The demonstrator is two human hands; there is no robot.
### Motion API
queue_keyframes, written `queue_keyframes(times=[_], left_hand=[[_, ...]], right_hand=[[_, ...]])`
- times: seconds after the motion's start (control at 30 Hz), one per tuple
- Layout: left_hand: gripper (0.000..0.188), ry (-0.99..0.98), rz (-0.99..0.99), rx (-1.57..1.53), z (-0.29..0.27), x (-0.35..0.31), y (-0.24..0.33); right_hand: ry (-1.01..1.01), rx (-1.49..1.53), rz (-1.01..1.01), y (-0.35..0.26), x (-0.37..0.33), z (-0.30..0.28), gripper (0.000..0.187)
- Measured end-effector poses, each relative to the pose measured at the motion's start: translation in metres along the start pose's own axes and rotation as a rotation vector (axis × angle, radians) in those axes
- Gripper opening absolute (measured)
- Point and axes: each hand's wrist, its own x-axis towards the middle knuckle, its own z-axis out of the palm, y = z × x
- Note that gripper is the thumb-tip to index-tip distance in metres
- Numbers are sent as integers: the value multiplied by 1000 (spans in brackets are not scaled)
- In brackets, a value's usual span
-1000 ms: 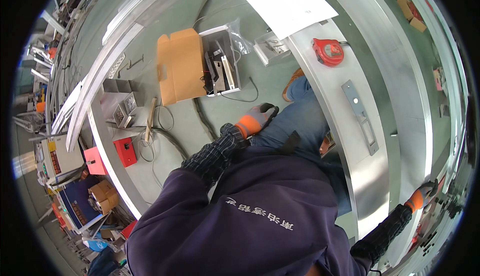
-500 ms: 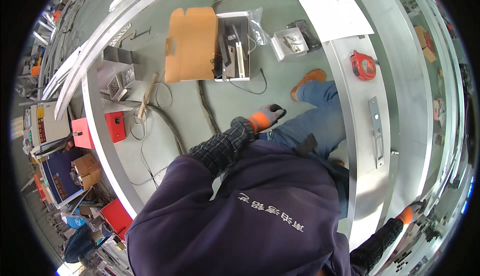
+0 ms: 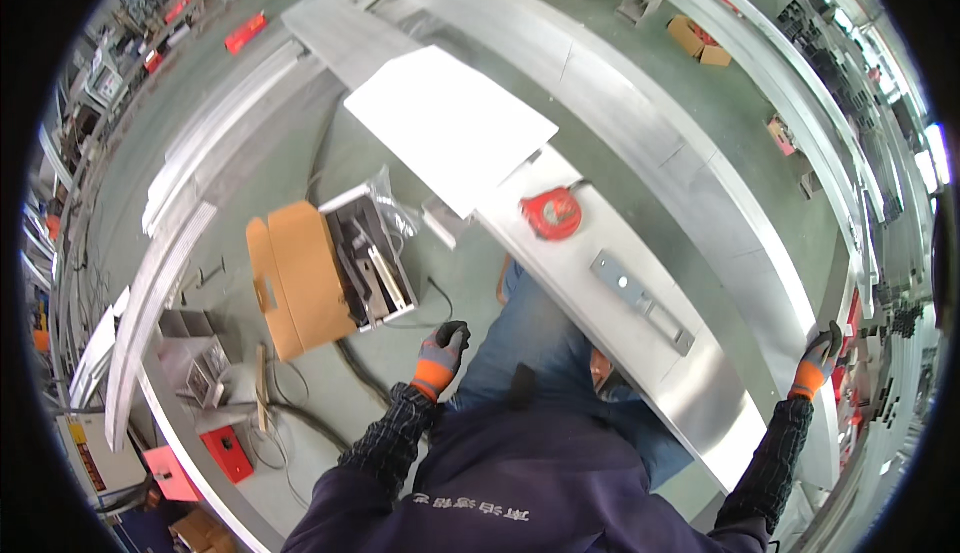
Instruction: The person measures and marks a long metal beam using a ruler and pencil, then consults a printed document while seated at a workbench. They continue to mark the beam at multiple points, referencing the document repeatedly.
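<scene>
My left hand (image 3: 440,359), in an orange and grey glove with dark fingers, is held over my left thigh with its fingers curled in. Nothing shows in it. My right hand (image 3: 819,360), gloved alike, reaches out to the right with its fingers stretched at the edge of the long outer metal beam (image 3: 690,168). Between my hands runs a nearer silvery metal profile (image 3: 640,263). On it lie a red tape measure (image 3: 552,214), a flat metal lock plate (image 3: 642,301) with a slot, and a white sheet (image 3: 450,123).
An open cardboard box (image 3: 295,278) with dark and silvery parts sits on the floor to the left. A small light box (image 3: 440,221) is partly covered by the profile. Cables, metal bins (image 3: 190,353) and a red case (image 3: 228,455) lie farther left. Long profiles (image 3: 150,323) curve around them.
My view has swung to the right, so the profile, tape measure and lock plate now lie nearer the middle. My right arm shows more fully. My left hand stays curled.
</scene>
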Motion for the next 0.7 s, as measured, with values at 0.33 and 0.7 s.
queue_keyframes(times=[0.33,0.7], left_hand=[[21,-65,625,326,38,-15,142],[34,-858,1041,1233,144,-36,143]], right_hand=[[-64,102,-13,-14,-1,17,29],[132,-423,25,-68,-11,10,31]])
